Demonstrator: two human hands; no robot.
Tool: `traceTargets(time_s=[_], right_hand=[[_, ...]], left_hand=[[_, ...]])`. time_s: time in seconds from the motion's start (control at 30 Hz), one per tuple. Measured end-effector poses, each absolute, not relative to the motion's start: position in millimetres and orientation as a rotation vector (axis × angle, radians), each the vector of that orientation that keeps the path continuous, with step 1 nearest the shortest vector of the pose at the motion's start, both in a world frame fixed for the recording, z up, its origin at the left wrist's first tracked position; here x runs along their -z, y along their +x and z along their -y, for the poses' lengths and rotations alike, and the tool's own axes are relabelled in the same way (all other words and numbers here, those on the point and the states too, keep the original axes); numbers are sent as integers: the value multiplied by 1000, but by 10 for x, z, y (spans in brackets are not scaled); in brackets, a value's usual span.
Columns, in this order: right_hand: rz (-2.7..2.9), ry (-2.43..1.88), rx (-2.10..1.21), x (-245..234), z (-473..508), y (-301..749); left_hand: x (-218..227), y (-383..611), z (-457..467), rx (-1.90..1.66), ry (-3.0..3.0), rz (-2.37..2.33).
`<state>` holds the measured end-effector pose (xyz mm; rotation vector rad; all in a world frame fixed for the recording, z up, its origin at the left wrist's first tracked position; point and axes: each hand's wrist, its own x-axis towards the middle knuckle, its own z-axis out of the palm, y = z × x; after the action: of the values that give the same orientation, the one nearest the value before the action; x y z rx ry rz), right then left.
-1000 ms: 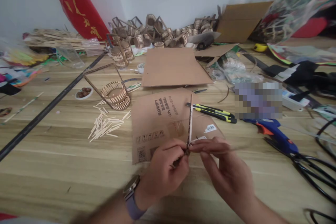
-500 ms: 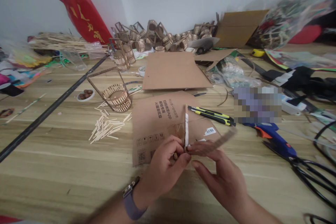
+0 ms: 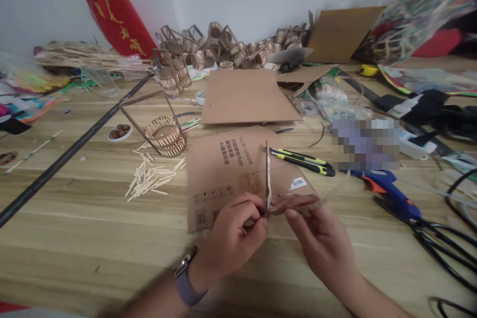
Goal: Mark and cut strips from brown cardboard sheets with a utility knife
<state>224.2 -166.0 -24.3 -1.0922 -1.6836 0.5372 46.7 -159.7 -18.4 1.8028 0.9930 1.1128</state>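
My left hand (image 3: 238, 226) pinches the lower end of a thin upright cardboard piece (image 3: 267, 169), seen edge-on with a white layer on its right side. My right hand (image 3: 322, 241) is closed, thumb against fingers, on a narrow brown strip (image 3: 303, 200) that meets the foot of that piece. Fingers hide the joint between them. Both hands are over the near edge of a printed cardboard sheet (image 3: 208, 169). Beyond them on the sheet lies a yellow-and-black utility knife (image 3: 303, 160).
Short wooden sticks (image 3: 149, 179) lie in a pile left of the sheet. Behind them stands a small stick basket (image 3: 164, 136) with a tall handle, beside a white bowl (image 3: 119, 132) of brown balls. A blue glue gun (image 3: 395, 196) with black cable is at right. Many baskets (image 3: 223, 49) crowd the wall.
My right thumb has come up against the brown strip, and the strip's free end has swung down toward the right hand. The cardboard piece now stands more edge-on.
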Motion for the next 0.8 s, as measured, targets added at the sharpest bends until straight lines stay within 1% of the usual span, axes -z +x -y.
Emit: traceTargets(time_s=[0.23, 0.47, 0.53, 0.6, 0.73, 0.8], right_hand=[[1734, -978, -498, 309, 1695, 2212], [1876, -964, -296, 240, 1638, 2207], [1884, -966, -282, 237, 1629, 2217], [1831, -1004, -345, 243, 1631, 2232], [1638, -1053, -606, 265, 1644, 2251], [1608, -1039, -661, 274, 1650, 2248]], left_hand=[[183, 471, 1577, -1024, 1675, -1010], [167, 487, 1597, -1071, 1827, -1001], [173, 489, 1603, -1100, 1853, -1007], [177, 487, 1606, -1118, 1856, -997], [172, 471, 1605, -1121, 1845, -962], [177, 464, 1606, -1113, 1832, -954]])
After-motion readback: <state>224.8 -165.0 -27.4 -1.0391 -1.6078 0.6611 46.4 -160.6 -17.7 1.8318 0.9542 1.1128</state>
